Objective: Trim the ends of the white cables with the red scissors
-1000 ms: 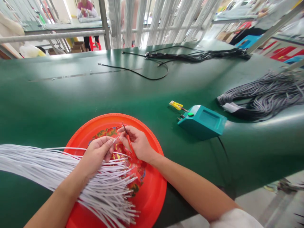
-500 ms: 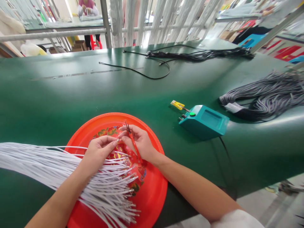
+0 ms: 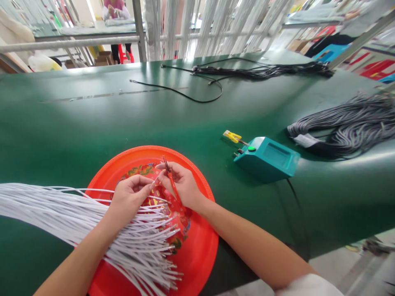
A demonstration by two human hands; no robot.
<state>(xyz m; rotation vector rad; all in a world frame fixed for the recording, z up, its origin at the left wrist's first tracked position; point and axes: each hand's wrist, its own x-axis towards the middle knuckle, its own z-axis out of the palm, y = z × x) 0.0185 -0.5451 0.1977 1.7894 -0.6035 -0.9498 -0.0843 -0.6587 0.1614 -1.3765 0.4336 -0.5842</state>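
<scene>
Over a red round tray (image 3: 203, 255) my left hand (image 3: 131, 197) pinches the end of one white cable between thumb and forefinger. A thin pale tip sticks out from that pinch. Many other white cables (image 3: 135, 242) fan out under my left hand, their stripped ends lying on the tray. My right hand (image 3: 182, 185) is closed around small red-handled scissors (image 3: 173, 185), whose dark blades point up and away from me. The thumb and forefinger of that hand are close to the cable tip; whether they touch it I cannot tell.
On the green table (image 3: 92, 123), right of the tray, sits a teal device (image 3: 265, 160) with a green button and a yellow clip (image 3: 232, 136). Beyond lie a grey cable bundle (image 3: 345, 127) and black cables (image 3: 262, 72). Behind the table, white cables (image 3: 210, 28) hang from a rack.
My right fingertips have drawn slightly away from my left ones, and a thin pale tip now shows between them. The view has shifted slightly; the scissors stay in my right hand.
</scene>
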